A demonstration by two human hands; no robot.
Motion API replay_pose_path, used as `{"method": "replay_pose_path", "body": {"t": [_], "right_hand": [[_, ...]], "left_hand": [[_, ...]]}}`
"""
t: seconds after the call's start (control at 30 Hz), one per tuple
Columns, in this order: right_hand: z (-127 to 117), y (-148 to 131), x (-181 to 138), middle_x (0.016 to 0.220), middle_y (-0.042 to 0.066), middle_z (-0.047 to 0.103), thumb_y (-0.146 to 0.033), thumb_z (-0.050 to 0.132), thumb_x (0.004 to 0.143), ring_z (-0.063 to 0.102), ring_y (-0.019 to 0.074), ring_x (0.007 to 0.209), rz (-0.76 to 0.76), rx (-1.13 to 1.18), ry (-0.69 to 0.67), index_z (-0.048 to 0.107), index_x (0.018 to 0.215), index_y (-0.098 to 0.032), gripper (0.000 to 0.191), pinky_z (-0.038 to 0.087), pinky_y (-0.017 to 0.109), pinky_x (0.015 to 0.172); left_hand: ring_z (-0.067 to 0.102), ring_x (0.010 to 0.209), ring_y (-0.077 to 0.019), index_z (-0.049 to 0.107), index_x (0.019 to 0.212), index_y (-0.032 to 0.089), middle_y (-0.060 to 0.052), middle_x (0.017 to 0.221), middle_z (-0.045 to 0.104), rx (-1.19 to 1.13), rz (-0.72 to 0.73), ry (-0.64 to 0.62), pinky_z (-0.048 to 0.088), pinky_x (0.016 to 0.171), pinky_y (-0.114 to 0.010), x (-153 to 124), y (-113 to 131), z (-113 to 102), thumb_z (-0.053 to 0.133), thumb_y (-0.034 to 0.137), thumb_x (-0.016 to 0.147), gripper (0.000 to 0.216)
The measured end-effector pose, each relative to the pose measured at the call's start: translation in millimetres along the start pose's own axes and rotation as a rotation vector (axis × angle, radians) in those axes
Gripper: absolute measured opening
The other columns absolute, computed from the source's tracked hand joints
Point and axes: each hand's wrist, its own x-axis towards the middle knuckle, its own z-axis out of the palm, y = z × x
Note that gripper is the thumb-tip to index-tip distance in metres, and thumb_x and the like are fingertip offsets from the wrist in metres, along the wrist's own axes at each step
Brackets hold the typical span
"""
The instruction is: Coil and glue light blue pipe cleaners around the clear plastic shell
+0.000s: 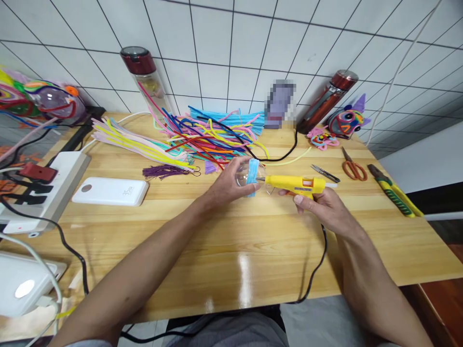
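My left hand (230, 180) is closed around a clear plastic ball (242, 176) just above the wooden table. A light blue fuzzy strip (252, 173) runs up and down across the ball's right side. My right hand (321, 205) grips a yellow hot glue gun (289, 183), which points left. Its metal nozzle (261, 179) is at the blue strip; whether it touches cannot be made out. A white glue stick (331, 185) pokes out of the gun's back end, and a black cord (320, 260) hangs below.
Many coloured pipe cleaners (217, 135) lie at the back. To the right are thread snips (325, 173), orange-handled scissors (354, 169) and green-yellow pliers (392, 192). On the left sit a white power bank (110, 191) and a power strip (68, 188). Bottles (329, 99) stand by the tiled wall.
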Motion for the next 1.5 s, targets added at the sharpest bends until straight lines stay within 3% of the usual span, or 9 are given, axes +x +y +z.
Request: {"method": "replay_pose_path", "body": {"t": [0.53, 0.87, 1.5], "right_hand": [[1.1, 2.1, 0.4, 0.105, 0.007, 0.088, -0.057, 0.088, 0.089, 0.068, 0.0211, 0.072, -0.025, -0.003, 0.044, 0.088, 0.100, -0.026, 0.032, 0.057, 0.033, 0.058], [1.3, 0.2, -0.3, 0.105, 0.008, 0.088, -0.054, 0.085, 0.092, 0.071, 0.0223, 0.077, -0.015, 0.011, 0.021, 0.088, 0.103, -0.026, 0.031, 0.058, 0.030, 0.057], [2.8, 0.5, 1.1, 0.105, 0.007, 0.088, -0.056, 0.088, 0.090, 0.068, 0.0213, 0.072, -0.028, 0.001, 0.052, 0.087, 0.098, -0.026, 0.031, 0.058, 0.033, 0.058]], "left_hand": [[0.067, 0.138, -0.0351, 0.057, 0.147, 0.023, -0.016, 0.149, 0.064, -0.029, -0.018, -0.002, 0.063, 0.113, -0.050, -0.9, 0.3, 0.6, 0.090, 0.049, 0.084, 0.076], [0.065, 0.142, -0.0370, 0.054, 0.148, 0.020, -0.019, 0.152, 0.062, -0.015, -0.016, -0.006, 0.059, 0.118, -0.053, -0.2, 0.7, 0.5, 0.088, 0.047, 0.082, 0.079], [0.067, 0.140, -0.0362, 0.058, 0.148, 0.023, -0.016, 0.150, 0.064, -0.045, -0.028, -0.005, 0.062, 0.115, -0.052, -0.3, 0.4, 0.8, 0.091, 0.048, 0.082, 0.078]]}}
